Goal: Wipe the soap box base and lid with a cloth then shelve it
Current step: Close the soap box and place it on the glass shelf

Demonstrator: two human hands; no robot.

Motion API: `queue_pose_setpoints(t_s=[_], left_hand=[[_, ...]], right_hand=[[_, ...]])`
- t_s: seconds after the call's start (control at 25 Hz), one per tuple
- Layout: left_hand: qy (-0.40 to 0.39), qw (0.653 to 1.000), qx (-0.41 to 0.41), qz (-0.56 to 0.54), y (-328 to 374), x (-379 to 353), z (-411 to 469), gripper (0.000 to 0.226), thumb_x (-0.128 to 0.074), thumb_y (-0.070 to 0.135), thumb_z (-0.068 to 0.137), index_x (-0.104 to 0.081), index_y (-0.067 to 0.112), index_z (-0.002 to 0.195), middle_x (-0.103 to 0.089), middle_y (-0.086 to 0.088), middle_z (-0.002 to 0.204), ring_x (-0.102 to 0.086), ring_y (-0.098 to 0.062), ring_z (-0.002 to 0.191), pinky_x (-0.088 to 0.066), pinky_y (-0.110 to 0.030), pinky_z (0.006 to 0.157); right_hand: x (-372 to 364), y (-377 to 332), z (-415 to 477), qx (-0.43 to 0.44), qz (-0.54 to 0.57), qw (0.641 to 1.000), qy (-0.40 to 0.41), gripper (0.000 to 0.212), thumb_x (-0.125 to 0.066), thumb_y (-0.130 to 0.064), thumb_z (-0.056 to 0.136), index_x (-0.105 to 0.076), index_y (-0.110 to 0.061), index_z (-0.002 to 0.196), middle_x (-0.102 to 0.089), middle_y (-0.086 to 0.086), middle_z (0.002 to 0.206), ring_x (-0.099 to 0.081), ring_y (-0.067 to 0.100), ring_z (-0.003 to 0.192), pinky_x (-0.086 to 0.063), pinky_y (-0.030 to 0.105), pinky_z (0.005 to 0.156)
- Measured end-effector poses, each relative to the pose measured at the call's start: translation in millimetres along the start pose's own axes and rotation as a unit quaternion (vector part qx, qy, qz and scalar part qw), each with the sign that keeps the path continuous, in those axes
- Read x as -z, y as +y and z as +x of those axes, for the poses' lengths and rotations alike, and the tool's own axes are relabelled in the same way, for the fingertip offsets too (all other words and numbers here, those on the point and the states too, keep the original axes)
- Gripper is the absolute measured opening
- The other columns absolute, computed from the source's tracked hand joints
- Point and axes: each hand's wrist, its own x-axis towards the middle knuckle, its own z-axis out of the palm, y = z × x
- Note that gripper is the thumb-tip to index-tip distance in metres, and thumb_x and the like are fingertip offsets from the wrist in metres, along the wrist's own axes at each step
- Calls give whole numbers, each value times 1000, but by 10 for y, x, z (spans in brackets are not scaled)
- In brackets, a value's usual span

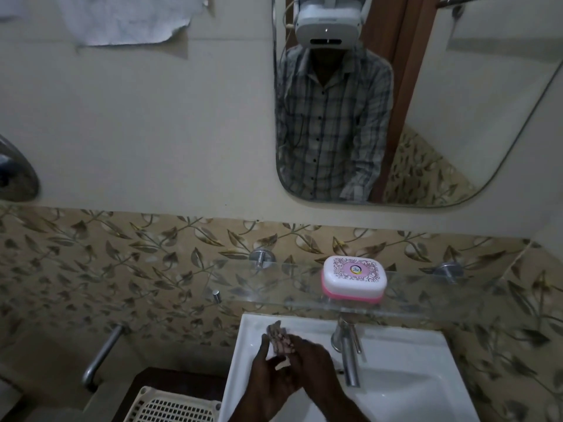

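The soap box (354,279) has a white patterned lid closed over a pink base. It sits on the glass shelf (441,300) above the sink. Both hands are low over the white sink (411,388). My right hand (313,363) grips a small patterned cloth (281,338) that sticks up from its fingers. My left hand (265,370) is beside it with fingers apart, touching the cloth's lower part. Both hands are well below the soap box and to its left.
A chrome tap (348,354) rises at the sink's back, right of the hands. A mirror (396,102) hangs above the shelf. A cream plastic basket (173,406) sits left of the sink, and a metal pipe (100,357) comes off the tiled wall.
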Motion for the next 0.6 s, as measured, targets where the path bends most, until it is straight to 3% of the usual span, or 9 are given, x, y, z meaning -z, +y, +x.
queue_pose_setpoints(t_s=[0.08,0.12,0.24,0.32,0.4,0.48,0.6], left_hand=[[-52,999,-13,-10,14,-94,-49,62,-51,50,93,-72,-8,103,-70,-33,105,-68,-45,100,-54,-53,90],[-51,998,-29,-11,9,-105,-65,58,-49,45,97,-69,-6,113,-66,-34,117,-63,-46,112,-49,-56,100],[-89,995,-39,10,3,-143,-236,62,-45,43,100,-59,-10,128,-57,-32,135,-55,-43,127,-37,-53,113],[-131,991,-40,-3,-21,-196,-419,66,-51,43,95,-53,-8,136,-51,-30,142,-47,-38,136,-31,-47,118],[-151,987,-48,-4,-28,-221,-510,77,-59,50,88,-49,-5,140,-49,-28,144,-43,-36,139,-23,-45,121],[-174,983,-53,-14,-37,-249,-551,90,-52,68,86,-52,-6,137,-48,-30,145,-42,-38,140,-23,-48,122],[-209,977,-47,-5,-24,-235,-538,96,-52,76,82,-58,-5,133,-54,-29,140,-51,-41,132,-38,-52,113]], right_hand=[[44,-130,-228,25,49,998,-14,38,-50,-23,96,-57,-49,124,-65,-6,129,-60,13,119,-39,1,84],[86,-203,-304,40,33,998,-23,36,-50,-25,97,-55,-54,117,-63,-4,131,-58,14,121,-39,1,84],[298,-284,-453,89,59,994,26,44,-68,-29,84,-60,-51,121,-57,-16,135,-55,6,126,-49,20,98],[482,-369,-458,94,95,989,62,54,-79,-42,69,-59,-59,116,-58,-30,119,-58,-1,115,-49,19,97],[620,-451,-466,75,132,987,52,56,-86,-42,62,-66,-47,114,-61,-22,110,-61,9,108,-51,26,95],[675,-507,-440,39,138,989,26,66,-90,-34,61,-67,-25,122,-59,-8,112,-59,16,108,-50,31,96],[744,-546,-449,30,136,990,-15,73,-89,-32,62,-62,-23,130,-57,-5,111,-58,11,107,-50,23,91]])
